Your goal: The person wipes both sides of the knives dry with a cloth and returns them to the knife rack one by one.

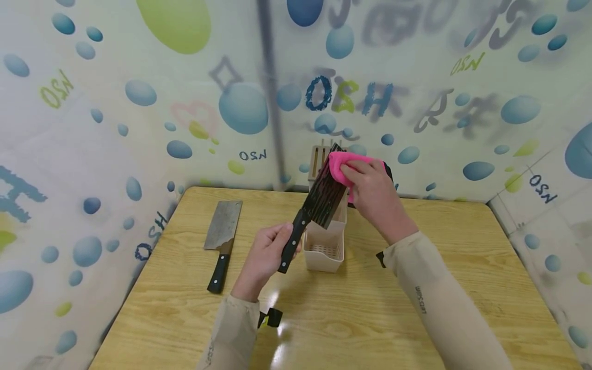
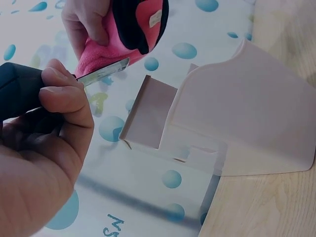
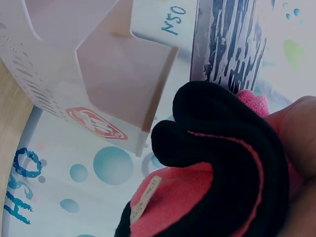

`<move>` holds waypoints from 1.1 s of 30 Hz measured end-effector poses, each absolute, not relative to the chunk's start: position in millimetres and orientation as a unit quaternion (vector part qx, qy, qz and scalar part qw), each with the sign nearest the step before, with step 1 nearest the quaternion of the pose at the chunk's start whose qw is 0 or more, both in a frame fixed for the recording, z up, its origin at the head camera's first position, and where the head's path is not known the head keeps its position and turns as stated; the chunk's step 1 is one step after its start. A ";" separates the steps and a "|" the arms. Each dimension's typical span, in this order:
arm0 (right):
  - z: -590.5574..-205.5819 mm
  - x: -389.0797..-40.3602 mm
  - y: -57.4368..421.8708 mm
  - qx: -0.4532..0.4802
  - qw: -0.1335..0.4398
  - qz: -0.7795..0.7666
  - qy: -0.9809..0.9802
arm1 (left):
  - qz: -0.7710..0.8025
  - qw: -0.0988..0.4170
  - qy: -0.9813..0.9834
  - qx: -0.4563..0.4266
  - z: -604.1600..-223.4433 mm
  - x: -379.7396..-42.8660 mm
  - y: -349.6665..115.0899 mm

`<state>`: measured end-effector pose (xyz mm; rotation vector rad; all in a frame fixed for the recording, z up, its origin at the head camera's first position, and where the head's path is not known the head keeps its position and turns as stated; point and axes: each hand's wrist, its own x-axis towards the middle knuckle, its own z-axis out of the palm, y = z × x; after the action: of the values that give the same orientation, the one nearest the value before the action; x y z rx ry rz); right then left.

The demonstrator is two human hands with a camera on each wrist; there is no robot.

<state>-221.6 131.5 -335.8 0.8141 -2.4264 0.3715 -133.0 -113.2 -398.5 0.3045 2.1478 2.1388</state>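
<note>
My left hand grips the black riveted handle of a cleaver, fingers curled round it. The blade slants up and away to the right, its face dark with streaks. My right hand holds a pink cloth with black edging against the blade near its far end. In the right wrist view the folded cloth covers the lower part of the streaked blade. The left wrist view shows the blade edge-on, running from the left hand to the cloth.
Behind and below the held cleaver stands a beige knife holder with slots at the back and a perforated front bin. A second cleaver lies on the wooden table at the left, handle towards me. A patterned wall borders the table's back.
</note>
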 end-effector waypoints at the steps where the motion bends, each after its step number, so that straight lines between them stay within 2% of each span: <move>1: -335.8 -221.3 131.1 0.301 0.270 0.142 -0.904 | 0.699 0.045 0.707 0.100 -398.3 -133.1 -112.7; 22: -356.5 -180.7 107.8 0.343 0.264 0.132 -0.892 | 0.693 0.003 0.716 0.086 -399.7 -133.5 -107.1; 33: -352.1 -184.4 107.8 0.334 0.279 0.135 -0.890 | 0.687 0.005 0.721 0.089 -400.1 -132.7 -106.3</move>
<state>-184.4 107.8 -352.1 0.8955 -2.3883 0.3630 -132.7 -106.3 -400.1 0.2787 2.2579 2.1511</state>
